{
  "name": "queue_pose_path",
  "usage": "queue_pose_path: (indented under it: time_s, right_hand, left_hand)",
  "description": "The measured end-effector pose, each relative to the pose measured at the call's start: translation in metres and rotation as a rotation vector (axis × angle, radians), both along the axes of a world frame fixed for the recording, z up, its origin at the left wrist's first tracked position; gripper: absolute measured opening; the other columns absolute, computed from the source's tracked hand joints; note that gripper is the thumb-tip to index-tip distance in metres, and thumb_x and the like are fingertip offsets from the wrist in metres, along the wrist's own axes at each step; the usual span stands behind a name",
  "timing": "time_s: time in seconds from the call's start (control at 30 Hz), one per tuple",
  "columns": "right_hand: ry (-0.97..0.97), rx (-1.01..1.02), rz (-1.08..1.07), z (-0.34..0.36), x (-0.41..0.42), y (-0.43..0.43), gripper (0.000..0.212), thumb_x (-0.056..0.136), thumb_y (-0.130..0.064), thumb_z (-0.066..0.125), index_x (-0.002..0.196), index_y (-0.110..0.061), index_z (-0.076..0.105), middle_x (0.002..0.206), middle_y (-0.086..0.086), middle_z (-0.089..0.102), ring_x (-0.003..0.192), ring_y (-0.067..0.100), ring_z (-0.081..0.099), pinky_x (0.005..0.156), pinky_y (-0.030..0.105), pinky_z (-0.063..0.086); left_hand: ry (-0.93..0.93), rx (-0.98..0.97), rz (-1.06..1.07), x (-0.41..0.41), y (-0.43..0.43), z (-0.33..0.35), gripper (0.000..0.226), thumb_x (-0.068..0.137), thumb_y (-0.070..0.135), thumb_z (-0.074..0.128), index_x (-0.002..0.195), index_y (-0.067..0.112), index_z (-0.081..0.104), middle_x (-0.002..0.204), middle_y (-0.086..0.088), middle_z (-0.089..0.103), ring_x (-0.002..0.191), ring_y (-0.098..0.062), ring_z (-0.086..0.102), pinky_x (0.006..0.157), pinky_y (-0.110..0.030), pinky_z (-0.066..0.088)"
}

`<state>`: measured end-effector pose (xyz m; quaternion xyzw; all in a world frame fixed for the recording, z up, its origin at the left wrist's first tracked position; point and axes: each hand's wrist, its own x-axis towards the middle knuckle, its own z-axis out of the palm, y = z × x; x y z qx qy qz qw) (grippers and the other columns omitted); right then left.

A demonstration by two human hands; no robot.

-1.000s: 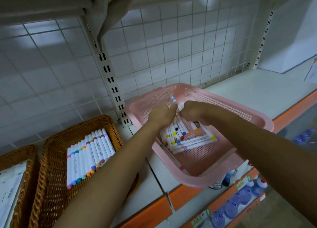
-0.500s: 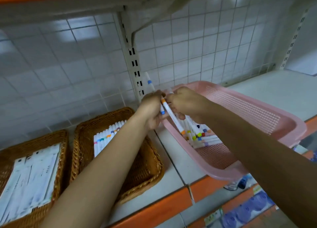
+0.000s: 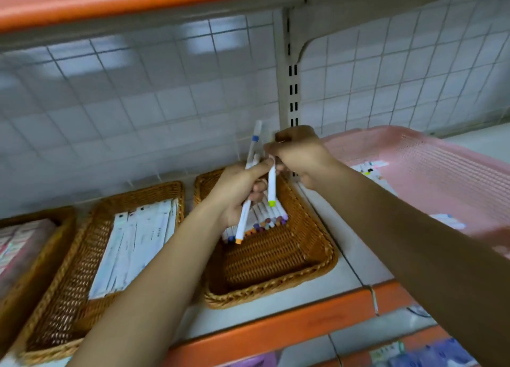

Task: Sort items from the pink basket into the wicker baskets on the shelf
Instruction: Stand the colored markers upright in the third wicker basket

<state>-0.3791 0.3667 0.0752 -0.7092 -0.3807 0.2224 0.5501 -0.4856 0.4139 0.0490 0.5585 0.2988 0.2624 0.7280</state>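
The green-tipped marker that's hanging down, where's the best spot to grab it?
Pinch the green-tipped marker on its bare white middle, coming from the right. It hangs almost upright over the wicker basket; the right hand pinches its top, and the left hand, holding other markers, crowds its left side.

The pink basket (image 3: 430, 171) runs off the right edge, its markers (image 3: 368, 168) blurred.
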Motion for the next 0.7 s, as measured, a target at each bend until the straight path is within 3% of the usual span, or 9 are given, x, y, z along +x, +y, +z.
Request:
queue_pose_path:
  time_s: [0.1,0.23,0.33,0.43,0.53,0.63,0.7]
  right_hand:
    - [0.131,-0.056,0.087,-0.008,-0.018,0.006,0.019,0.09,-0.015,0.057,0.075,-0.005,0.062,0.075,0.016,0.063,0.066,0.023,0.062,0.065,0.035,0.056]
    - [0.213,-0.269,0.29,-0.024,-0.036,0.006,0.018,0.098,-0.02,0.048,0.092,-0.007,0.059,0.089,0.012,0.067,0.084,0.025,0.069,0.066,0.027,0.056]
    - [0.268,-0.221,0.334,-0.035,-0.039,0.011,0.012,0.097,-0.019,0.051,0.098,-0.011,0.06,0.089,0.009,0.068,0.075,0.018,0.068,0.061,0.021,0.055]
    - [0.23,-0.215,0.322,-0.042,-0.039,0.015,0.01,0.094,-0.017,0.057,0.096,-0.008,0.063,0.08,0.004,0.068,0.067,0.008,0.065,0.061,0.02,0.053]
    - [0.209,-0.215,0.281,-0.048,-0.037,0.02,0.012,0.091,-0.014,0.062,0.1,-0.007,0.063,0.084,0.006,0.069,0.067,0.009,0.065,0.056,0.018,0.051]
    - [0.013,-0.257,0.147,-0.057,-0.033,0.027,0.011,0.088,-0.012,0.065,0.081,-0.009,0.058,0.082,0.013,0.066,0.064,0.016,0.064,0.056,0.023,0.055]
    - [-0.115,-0.326,0.115,-0.064,-0.03,0.032,0.013,0.085,-0.014,0.068,0.08,-0.008,0.059,0.077,0.012,0.064,0.064,0.02,0.064,0.062,0.03,0.058]
  left_hand:
    - [0.041,0.018,0.162,-0.016,0.012,-0.008,0.016,0.093,0.013,0.058,0.078,0.006,0.056,0.045,0.005,0.041,0.036,-0.002,0.032,0.031,-0.013,0.026]
    - [0.006,-0.067,0.302,-0.032,0.023,-0.013,0.019,0.092,0.007,0.056,0.074,0.006,0.052,0.042,0.003,0.044,0.03,-0.003,0.035,0.03,-0.012,0.027]
    - [0.033,-0.108,0.314,-0.038,0.024,-0.02,0.014,0.093,0.006,0.055,0.079,0.006,0.055,0.052,-0.001,0.045,0.034,-0.003,0.037,0.031,-0.012,0.028]
    - [0.07,-0.113,0.284,-0.04,0.025,-0.025,0.014,0.095,0.011,0.053,0.082,0.007,0.057,0.058,-0.002,0.045,0.037,-0.003,0.037,0.031,-0.013,0.03]
    - [0.067,-0.16,0.28,-0.041,0.026,-0.023,0.025,0.099,0.025,0.046,0.083,0.009,0.057,0.057,0.0,0.046,0.039,-0.004,0.038,0.032,-0.014,0.031]
    - [-0.008,-0.222,0.307,-0.043,0.028,-0.022,0.027,0.1,0.02,0.038,0.084,0.008,0.056,0.061,-0.001,0.049,0.043,-0.006,0.04,0.037,-0.014,0.036]
    - [-0.021,-0.198,0.321,-0.043,0.03,-0.022,0.022,0.099,0.014,0.039,0.091,0.007,0.058,0.067,-0.002,0.05,0.052,-0.008,0.046,0.043,-0.015,0.044]
